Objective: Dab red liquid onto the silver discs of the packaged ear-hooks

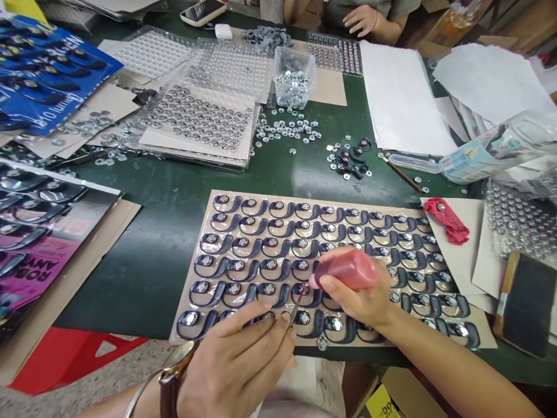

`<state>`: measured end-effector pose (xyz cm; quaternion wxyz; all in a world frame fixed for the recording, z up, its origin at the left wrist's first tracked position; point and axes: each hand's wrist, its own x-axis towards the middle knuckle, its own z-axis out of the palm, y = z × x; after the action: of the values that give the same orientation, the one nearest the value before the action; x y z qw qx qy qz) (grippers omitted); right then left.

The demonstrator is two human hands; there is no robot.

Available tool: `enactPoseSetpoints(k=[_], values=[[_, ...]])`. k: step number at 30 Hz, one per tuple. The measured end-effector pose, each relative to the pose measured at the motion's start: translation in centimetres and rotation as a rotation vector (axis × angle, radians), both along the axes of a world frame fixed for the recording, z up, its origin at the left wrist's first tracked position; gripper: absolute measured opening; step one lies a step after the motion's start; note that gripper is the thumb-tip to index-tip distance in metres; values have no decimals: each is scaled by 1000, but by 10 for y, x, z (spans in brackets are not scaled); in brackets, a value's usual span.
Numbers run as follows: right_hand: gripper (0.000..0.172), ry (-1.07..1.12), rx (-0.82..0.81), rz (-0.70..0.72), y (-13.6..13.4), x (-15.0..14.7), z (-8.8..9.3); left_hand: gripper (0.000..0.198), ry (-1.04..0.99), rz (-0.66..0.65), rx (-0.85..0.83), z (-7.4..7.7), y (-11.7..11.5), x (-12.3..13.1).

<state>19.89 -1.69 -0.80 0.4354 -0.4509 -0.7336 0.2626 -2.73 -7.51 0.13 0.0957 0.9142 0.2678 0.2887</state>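
Note:
Between the fingertips of my left hand (pixel 243 354) is a pair of slim metal tweezers (pixel 297 306), mostly covered by the fingers. Their tip reaches a dark curved plastic piece with a shiny round centre. My right hand (pixel 365 293) is wrapped around a small red squeeze bottle (pixel 348 270), tilted so its nozzle meets that same spot. Under both hands lies a brown cardboard sheet (pixel 198 249) bearing rows of these dark curved pieces (pixel 274 245). A loose silver disc (pixel 322 343) rests at its near edge.
Stacked clear trays (pixel 200 122) of silver parts stand behind, beside a plastic tub (pixel 295 75) of washers. Loose washers (pixel 285 129) are scattered on the green table (pixel 169 232). A dark sponge-like block (pixel 528 302) is at right. Another person's hand (pixel 361 20) shows opposite.

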Motion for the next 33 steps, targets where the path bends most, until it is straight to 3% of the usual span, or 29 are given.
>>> enactPoseSetpoints(k=[9,13,18,33], values=[[14,-27,-46,43,-1,1,-8,21,86,-95,185,-5,-1,3],[12,-29,-29,74,-2,0,-7,19,63,-72,178,-4,-1,4],[8,-83,71,11,-1,1,-7,19,84,-88,174,-4,-1,3],[5,-23,39,-62,-1,5,-8,28,62,-87,129,-5,-1,0]])
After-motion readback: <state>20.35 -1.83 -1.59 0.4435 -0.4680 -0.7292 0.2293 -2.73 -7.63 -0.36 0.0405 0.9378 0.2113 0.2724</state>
